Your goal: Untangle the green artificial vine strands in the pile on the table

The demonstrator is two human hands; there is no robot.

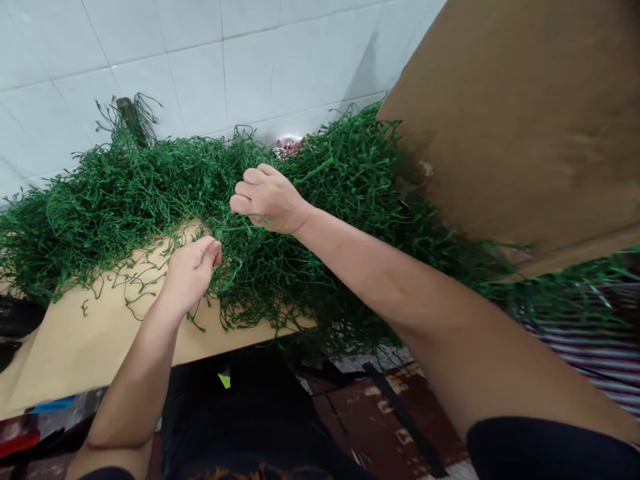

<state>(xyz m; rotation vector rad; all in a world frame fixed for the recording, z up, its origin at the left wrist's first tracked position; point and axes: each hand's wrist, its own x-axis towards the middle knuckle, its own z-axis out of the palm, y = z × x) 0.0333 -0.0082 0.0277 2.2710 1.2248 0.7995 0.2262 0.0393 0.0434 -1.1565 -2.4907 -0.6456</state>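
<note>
A long heap of thin green plastic-looking stems with small tips lies tangled in front of me. My right hand is a closed fist above the middle of the heap, with a bit of green stem showing under its fingers. My left hand is closer to me, thumb pressed against curled fingers. Green strands lie right beside its fingertips, but what is in that pinch is hidden. Under the left hand is a sheet of tan cardboard with several loose stems scattered on it.
A large cardboard panel stands tilted at the right, over part of the heap. White wall tiles rise behind. A small red-and-white item shows at the back of the heap. Striped fabric lies at lower right, and my dark-clothed lap is below.
</note>
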